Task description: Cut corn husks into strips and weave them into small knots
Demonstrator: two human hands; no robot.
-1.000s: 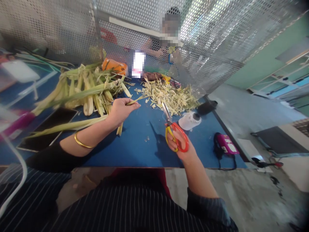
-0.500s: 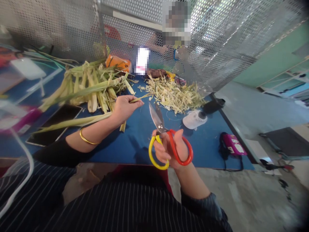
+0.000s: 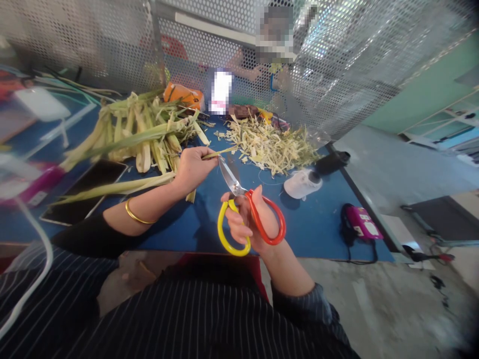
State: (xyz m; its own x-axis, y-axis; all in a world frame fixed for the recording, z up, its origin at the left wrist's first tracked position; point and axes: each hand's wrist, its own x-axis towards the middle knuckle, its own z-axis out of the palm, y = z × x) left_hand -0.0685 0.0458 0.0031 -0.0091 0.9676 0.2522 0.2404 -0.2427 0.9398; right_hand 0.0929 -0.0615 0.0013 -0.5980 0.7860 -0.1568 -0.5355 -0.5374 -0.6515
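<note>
My left hand (image 3: pixel 195 168) pinches a thin, pale green strip of dried leaf (image 3: pixel 226 150) whose free end points right. A pair of scissors (image 3: pixel 235 187) with one yellow and one red handle is in my right hand (image 3: pixel 249 219), fingers through the loops. The blades are parted a little, and their tips are close by the fingertips of my left hand; whether they touch the strip I cannot tell. Beyond my left hand lies a heap of long pale leaf stalks (image 3: pixel 142 129). A pile of short cut scraps (image 3: pixel 273 149) lies to the right.
On the blue table (image 3: pixel 310 224) are a white thread cone (image 3: pixel 301 184), a black cylinder (image 3: pixel 332 163), a magenta device (image 3: pixel 362 222) and a dark phone (image 3: pixel 88 187). An orange packet (image 3: pixel 183 96) stands at the back. Behind a perforated metal screen (image 3: pixel 213 27) sits another person.
My right hand has moved the scissors left and slightly away from me, bringing the blade tips up to my left fingertips. My left hand stays nearly in place.
</note>
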